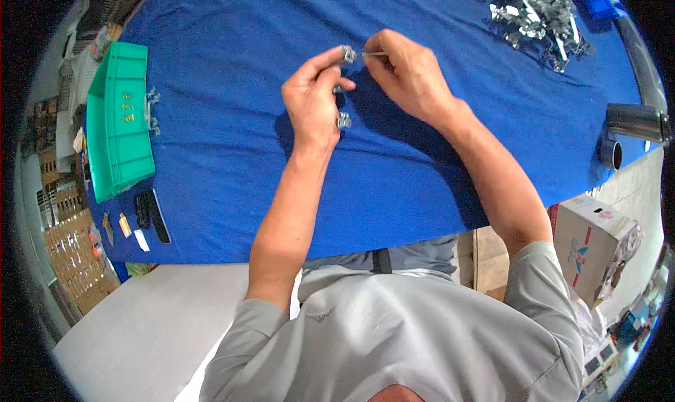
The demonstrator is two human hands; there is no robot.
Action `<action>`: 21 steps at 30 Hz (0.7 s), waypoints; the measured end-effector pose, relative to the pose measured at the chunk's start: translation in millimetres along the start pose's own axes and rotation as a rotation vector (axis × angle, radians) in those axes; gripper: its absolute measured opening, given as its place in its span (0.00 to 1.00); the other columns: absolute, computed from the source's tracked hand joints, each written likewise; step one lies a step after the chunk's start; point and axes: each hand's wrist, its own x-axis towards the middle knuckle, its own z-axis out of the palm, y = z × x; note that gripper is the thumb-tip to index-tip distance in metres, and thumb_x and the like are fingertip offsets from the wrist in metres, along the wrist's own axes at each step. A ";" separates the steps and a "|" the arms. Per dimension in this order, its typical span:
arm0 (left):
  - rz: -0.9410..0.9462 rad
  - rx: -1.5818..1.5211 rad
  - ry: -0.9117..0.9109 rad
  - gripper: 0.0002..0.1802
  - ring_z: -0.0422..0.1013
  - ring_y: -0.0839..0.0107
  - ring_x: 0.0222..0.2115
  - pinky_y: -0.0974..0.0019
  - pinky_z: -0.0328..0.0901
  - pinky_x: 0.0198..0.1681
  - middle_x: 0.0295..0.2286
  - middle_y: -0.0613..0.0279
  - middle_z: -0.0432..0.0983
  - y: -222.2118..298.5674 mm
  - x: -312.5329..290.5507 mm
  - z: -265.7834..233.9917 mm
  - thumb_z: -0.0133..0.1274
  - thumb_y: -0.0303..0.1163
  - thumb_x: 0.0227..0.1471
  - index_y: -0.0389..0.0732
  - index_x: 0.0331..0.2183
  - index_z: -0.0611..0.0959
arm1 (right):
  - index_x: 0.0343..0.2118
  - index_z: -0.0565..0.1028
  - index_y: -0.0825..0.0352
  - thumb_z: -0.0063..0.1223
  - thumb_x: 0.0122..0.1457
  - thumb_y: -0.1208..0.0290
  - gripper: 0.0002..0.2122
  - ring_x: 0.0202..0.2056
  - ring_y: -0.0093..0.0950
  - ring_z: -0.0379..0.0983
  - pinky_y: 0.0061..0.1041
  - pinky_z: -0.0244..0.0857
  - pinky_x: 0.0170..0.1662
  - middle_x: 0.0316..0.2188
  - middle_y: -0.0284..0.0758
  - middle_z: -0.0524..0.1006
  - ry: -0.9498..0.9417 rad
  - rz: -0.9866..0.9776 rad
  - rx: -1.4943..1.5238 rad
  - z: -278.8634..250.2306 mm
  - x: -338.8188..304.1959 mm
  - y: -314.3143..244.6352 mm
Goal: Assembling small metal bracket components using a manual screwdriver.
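My left hand (309,110) is closed around a small silver-grey metal fitting (344,120). One lumpy end shows beside the heel of the hand, and another sticks out at the index fingertip; the middle is mostly hidden by my fingers. To its right, my right hand (413,75) pinches a thin, pale, rod-like piece (378,54). The rod points left at the fitting's upper end; whether the two touch I cannot tell. Both hands are over the blue cloth.
A green plastic bin (121,131) stands at the left, with metal fittings (152,110) beside it. Metal parts are heaped (538,22) at the far right. A dark cylinder (636,123) lies by the right edge; a cardboard box (587,244) is below. Small black items (151,215) lie front left.
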 end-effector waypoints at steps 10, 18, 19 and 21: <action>0.067 -0.067 -0.034 0.13 0.76 0.79 0.24 0.82 0.55 0.13 0.35 0.57 0.83 -4.3 -0.1 -5.2 0.53 0.19 0.52 0.35 0.41 0.85 | 0.33 0.73 0.70 0.57 0.59 0.72 0.07 0.25 0.41 0.73 0.36 0.66 0.28 0.25 0.44 0.75 -0.020 0.055 0.023 -5.7 4.4 -13.2; 0.022 -0.130 -0.061 0.13 0.74 0.78 0.25 0.78 0.70 0.31 0.34 0.58 0.81 4.5 0.4 -2.1 0.47 0.15 0.55 0.30 0.40 0.83 | 0.31 0.70 0.71 0.55 0.57 0.77 0.05 0.27 0.46 0.74 0.37 0.65 0.28 0.24 0.47 0.74 -0.048 -0.007 0.027 -7.6 7.1 -16.9; 0.017 -0.131 -0.056 0.13 0.74 0.78 0.25 0.78 0.70 0.31 0.34 0.58 0.81 5.6 0.6 -1.3 0.47 0.15 0.55 0.30 0.40 0.83 | 0.31 0.70 0.72 0.55 0.58 0.77 0.06 0.27 0.46 0.74 0.37 0.65 0.28 0.25 0.47 0.75 -0.045 0.012 0.043 -8.1 6.5 -17.2; 0.008 -0.094 -0.059 0.13 0.74 0.78 0.25 0.78 0.71 0.31 0.34 0.58 0.81 6.7 -0.1 0.8 0.47 0.15 0.55 0.30 0.40 0.84 | 0.32 0.70 0.71 0.55 0.57 0.77 0.05 0.27 0.45 0.74 0.37 0.66 0.29 0.25 0.47 0.75 -0.035 -0.029 0.028 -6.2 4.5 -6.8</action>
